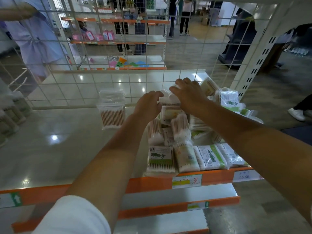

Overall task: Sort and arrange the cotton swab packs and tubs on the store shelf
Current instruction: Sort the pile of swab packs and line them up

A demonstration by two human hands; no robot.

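Both hands [168, 98] grasping swab packs [168, 98] over glossy white shelf [59, 141], wire grid [84, 81] behind.

I'm standing in a shop, at a retail gondola shelf [50, 142] with a glossy white deck and an orange price strip [152, 183] along its near edge. A handwritten price label [186, 181] sits in that strip, with another label [244, 176] to its right. Packs of cotton swabs [160, 159] lie heaped on the right part of the deck. A white wire grid panel [84, 85] backs the shelf, and a slotted upright [260, 63] rises at the far right. Through the grid, another shelving unit [118, 41] with the same orange edges carries pink packaged goods [99, 36]. People's legs [184, 22] stand on the far aisle floor.
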